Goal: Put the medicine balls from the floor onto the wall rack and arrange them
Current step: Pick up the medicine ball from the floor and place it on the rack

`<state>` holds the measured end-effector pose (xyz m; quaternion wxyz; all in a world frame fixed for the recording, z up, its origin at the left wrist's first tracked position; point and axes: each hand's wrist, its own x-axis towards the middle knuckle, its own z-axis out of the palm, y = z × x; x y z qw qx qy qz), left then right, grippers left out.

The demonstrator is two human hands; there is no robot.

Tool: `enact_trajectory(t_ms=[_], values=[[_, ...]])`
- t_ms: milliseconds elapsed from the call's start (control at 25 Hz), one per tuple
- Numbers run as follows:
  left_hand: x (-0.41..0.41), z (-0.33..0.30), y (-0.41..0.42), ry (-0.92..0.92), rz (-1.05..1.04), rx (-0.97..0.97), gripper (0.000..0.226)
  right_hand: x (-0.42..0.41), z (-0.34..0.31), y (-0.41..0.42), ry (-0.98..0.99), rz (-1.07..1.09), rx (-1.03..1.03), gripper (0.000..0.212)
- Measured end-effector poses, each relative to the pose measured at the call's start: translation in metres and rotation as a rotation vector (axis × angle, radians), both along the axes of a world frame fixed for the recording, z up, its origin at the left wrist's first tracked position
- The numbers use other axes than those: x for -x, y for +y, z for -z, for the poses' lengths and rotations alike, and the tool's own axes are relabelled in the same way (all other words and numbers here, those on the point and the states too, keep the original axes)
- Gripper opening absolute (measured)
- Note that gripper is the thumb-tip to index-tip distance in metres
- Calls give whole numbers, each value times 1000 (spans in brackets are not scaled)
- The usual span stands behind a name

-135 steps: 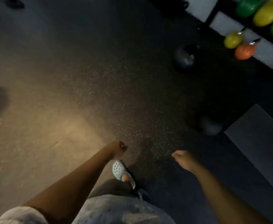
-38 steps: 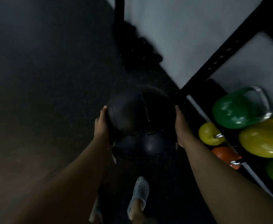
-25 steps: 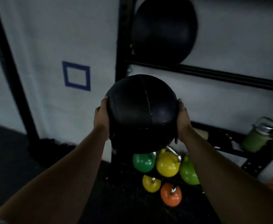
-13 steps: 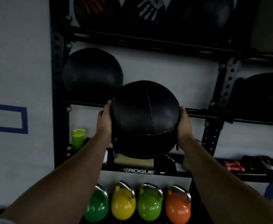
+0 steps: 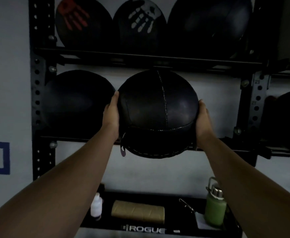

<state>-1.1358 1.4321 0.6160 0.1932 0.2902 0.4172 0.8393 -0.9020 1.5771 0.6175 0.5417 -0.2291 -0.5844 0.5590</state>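
Note:
I hold a black stitched medicine ball (image 5: 158, 114) between both palms at the middle shelf of the black wall rack (image 5: 37, 93). My left hand (image 5: 111, 117) presses its left side, my right hand (image 5: 203, 122) its right side. The ball's underside sits level with the middle shelf rails (image 5: 226, 148); whether it rests on them I cannot tell. Another black ball (image 5: 79, 103) lies on that shelf just to the left, nearly touching. Three balls fill the top shelf: one with a red handprint (image 5: 82, 23), one with a white handprint (image 5: 140, 23), one plain (image 5: 209, 24).
A further dark ball (image 5: 285, 117) sits in the bay to the right. The tray shelf below holds a small white bottle (image 5: 96, 206), a tan block (image 5: 137, 212) and a green bottle (image 5: 215, 208). A blue tape square (image 5: 6, 157) marks the white wall at left.
The ball came up from the floor to chest height, and in the last half second moved up and in toward the middle shelf, beside the ball on the left.

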Motion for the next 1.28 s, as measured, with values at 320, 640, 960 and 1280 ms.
enact_trajectory(t_ms=[320,640,960,1280], values=[[60,-19,77,-40,-34,-40,99,72,-19,78,67,65,-32,61],[64,-9,138,17,-557,-80,38,146,-18,139,-83,100,-301,56],[49,-14,142,42,-710,14,37,154,-21,154,-117,99,-359,73],[34,-21,118,290,-669,263,44,110,-31,131,-306,55,-389,57]])
